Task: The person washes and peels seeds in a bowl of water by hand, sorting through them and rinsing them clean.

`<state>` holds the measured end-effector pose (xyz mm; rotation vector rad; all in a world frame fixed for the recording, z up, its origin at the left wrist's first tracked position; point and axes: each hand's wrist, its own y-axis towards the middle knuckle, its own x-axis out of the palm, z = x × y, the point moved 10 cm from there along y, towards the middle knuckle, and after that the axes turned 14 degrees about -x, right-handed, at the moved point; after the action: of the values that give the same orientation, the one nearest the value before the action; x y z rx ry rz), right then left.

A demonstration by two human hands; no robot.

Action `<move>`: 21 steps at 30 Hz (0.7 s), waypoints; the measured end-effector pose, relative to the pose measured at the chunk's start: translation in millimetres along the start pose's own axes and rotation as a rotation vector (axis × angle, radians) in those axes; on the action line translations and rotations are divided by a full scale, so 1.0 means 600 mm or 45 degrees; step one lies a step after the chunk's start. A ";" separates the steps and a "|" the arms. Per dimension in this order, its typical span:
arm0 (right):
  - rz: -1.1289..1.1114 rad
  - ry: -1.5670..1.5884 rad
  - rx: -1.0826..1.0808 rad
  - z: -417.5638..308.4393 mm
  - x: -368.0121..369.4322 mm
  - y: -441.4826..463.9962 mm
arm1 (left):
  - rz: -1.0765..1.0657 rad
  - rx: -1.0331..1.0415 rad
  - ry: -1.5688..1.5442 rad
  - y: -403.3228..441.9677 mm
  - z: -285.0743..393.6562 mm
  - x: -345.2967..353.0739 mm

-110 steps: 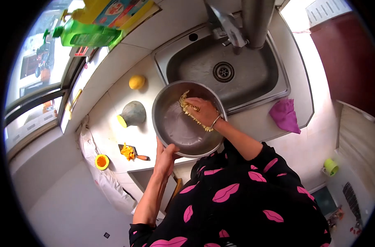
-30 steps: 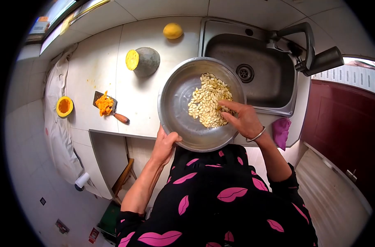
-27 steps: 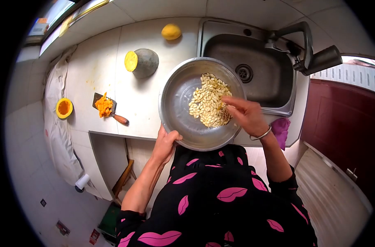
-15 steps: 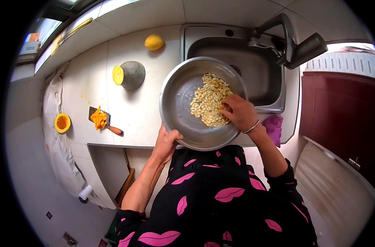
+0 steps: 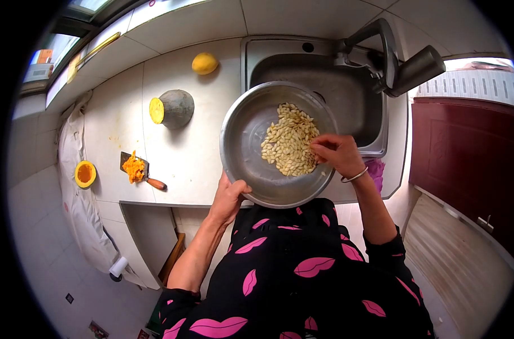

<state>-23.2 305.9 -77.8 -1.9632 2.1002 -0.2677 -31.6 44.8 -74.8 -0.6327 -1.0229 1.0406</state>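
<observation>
seeds [image 5: 289, 141] lie in the metal bowl [image 5: 243, 147] your left hand [image 5: 230, 198] grips, which hides the sink [image 5: 319, 70]'s corner, while your right hand [image 5: 341, 155], its hold unclear, curls over them, partly covering the purple cloth [image 5: 376, 174].

I wear the camera on my head, and it faces forward and steeply down over my black lip-print shirt [image 5: 274, 296], looking from above onto my left hand [image 5: 230, 198] and right hand [image 5: 340, 156], close enough to show both whole. The stainless-steel bowl [image 5: 243, 135] between them sits mid-view. The wide, bowed picture reaches the sink [image 5: 347, 90] beyond my right hand, the maroon door [image 5: 466, 147] right of it, and the window [image 5: 53, 53] far beyond my left hand.
</observation>
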 end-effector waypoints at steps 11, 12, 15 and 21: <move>0.172 0.329 0.021 -0.043 -0.034 -0.006 | 0.000 -0.076 -0.168 0.009 -0.015 -0.015; 0.178 0.331 0.022 -0.044 -0.038 -0.006 | -0.013 -0.098 -0.167 0.014 -0.021 -0.021; 0.177 0.384 0.095 -0.020 -0.057 -0.010 | -0.020 -0.140 -0.151 0.024 -0.033 -0.033; 0.183 0.622 0.011 0.014 -0.086 0.009 | 0.003 -0.121 -0.100 0.048 -0.024 -0.014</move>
<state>-22.7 357.9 -84.1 -1.8683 2.5071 -0.7950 -31.2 49.1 -107.7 -0.6748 -1.1460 1.0302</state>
